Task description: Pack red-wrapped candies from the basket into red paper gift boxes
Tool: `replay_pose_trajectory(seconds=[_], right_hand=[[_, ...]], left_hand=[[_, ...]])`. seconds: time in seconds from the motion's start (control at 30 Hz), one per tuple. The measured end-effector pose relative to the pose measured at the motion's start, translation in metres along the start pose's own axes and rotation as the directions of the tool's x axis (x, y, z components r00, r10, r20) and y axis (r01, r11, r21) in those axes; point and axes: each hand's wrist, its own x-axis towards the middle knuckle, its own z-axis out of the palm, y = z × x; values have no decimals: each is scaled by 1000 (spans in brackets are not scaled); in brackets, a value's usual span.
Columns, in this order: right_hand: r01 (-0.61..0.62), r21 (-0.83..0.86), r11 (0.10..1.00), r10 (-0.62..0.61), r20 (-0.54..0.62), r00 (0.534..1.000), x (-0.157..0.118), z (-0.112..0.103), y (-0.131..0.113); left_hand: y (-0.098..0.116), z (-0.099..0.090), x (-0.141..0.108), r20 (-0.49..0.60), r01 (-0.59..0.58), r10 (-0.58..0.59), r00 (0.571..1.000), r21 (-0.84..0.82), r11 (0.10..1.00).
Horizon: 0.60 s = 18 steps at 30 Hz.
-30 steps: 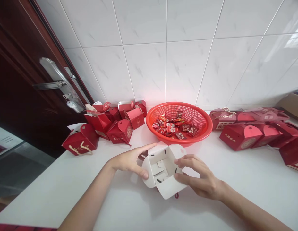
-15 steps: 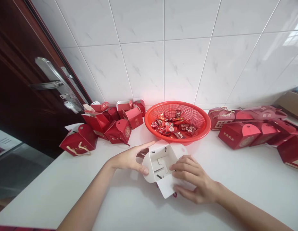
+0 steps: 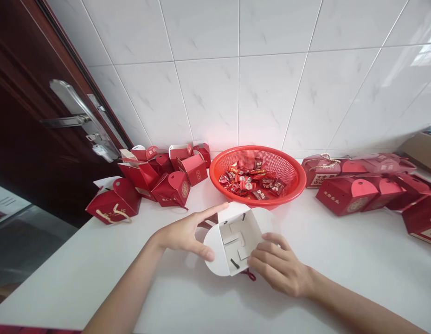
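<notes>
A small gift box (image 3: 247, 232) stands on the white table with its top unfolded, its white inside facing me. Folded tabs and dark slots show on its bottom and walls. My left hand (image 3: 190, 239) is closed on the left side, thumb on the rounded left flap and fingers behind the wall. At the near right edge, my right hand (image 3: 279, 266) grips the box with bent fingers, and the near flap is hidden there. Below the box a dark red cord loop (image 3: 249, 274) pokes out. Just behind stands a red plastic basket (image 3: 295, 185) holding wrapped candies (image 3: 248, 183).
Several red gift boxes (image 3: 170, 189) crowd the table's back left, one with a rope handle (image 3: 114, 214). More red boxes (image 3: 345, 195) stand at the back right, near a brown carton (image 3: 422, 150). A tiled wall closes the back, and a dark door (image 3: 23, 106) is on the left.
The box has turned slightly and tipped toward me. My right hand's fingers have closed in at its near right edge, and the near flap has gone from sight.
</notes>
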Motion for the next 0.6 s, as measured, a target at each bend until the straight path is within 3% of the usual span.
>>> replay_pose_trajectory(seconds=[0.13, 0.4, 0.6], right_hand=[[53, -9, 999, -53, -32, 998, 2, 1, -6], [41, -40, 998, -45, -103, 994, 1, 4, -8], [-19, -94, 995, 8, -110, 994, 4, 0, -6]], left_hand=[[5, 0, -8, 16, -31, 31, 999, 10, 999], [2, 4, -4, 100, -16, 31, 995, -149, 989], [9, 12, -3, -49, -133, 127, 991, -142, 981]])
